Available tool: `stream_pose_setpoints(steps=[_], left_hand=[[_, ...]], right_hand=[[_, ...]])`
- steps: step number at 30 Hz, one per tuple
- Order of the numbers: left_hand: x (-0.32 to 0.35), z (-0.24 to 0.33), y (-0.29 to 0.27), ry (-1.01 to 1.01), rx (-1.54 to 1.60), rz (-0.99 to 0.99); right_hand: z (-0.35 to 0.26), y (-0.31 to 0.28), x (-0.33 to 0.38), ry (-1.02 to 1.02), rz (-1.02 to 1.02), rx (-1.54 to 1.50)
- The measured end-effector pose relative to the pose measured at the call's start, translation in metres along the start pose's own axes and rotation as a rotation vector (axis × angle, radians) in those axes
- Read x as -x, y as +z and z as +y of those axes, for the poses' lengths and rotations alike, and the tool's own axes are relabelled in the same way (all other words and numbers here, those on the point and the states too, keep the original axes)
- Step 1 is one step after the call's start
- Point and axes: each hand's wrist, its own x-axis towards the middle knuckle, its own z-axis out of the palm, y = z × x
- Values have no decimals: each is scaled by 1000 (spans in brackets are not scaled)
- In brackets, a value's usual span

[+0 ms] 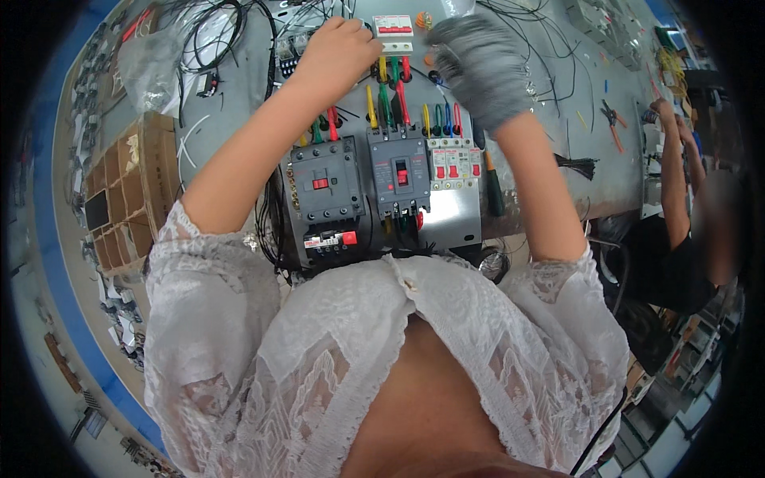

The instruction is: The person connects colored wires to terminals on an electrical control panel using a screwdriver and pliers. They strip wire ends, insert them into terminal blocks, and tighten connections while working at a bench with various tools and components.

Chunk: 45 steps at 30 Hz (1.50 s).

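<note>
Some print (384,19) marks the white breaker (394,33); left hand (341,54), right hand (480,73) alongside.

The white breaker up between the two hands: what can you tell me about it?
The white breaker is boxy and plastic-looking, with a red switch strip across its front and what look like terminal openings below. Yellow, green and red wires run from its lower edge. It sits upright in the view, face toward the camera. The left hand is at its left side, contact unclear; the gloved right hand is to its right.
</note>
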Motion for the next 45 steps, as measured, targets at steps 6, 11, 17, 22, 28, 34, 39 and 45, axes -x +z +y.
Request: stream_pose_setpoints(steps=[6, 11, 17, 22, 28, 34, 39, 45], left_hand=[[3, -11, -4, -31, 119, 100], [7, -18, 5, -132, 315, 58], [21, -35, 6, -496, 875, -109], [35, -10, -5, -986, 1380, 47], [55, 1, 22, -404, 959, -124], [40, 1, 8, -165, 676, -481], [37, -1, 14, -141, 599, -502], [32, -2, 23, -206, 760, -430]], right_hand=[[13, 106, 0, -71, -263, 277], [8, 98, 2, -42, -320, 215], [12, 108, -8, -43, -339, 316], [8, 102, 1, 71, -271, 231], [7, 107, -8, 25, -344, 316], [6, 101, -15, 68, -304, 293], [0, 98, -26, 242, -477, 135], [22, 105, -27, 162, -581, 43]])
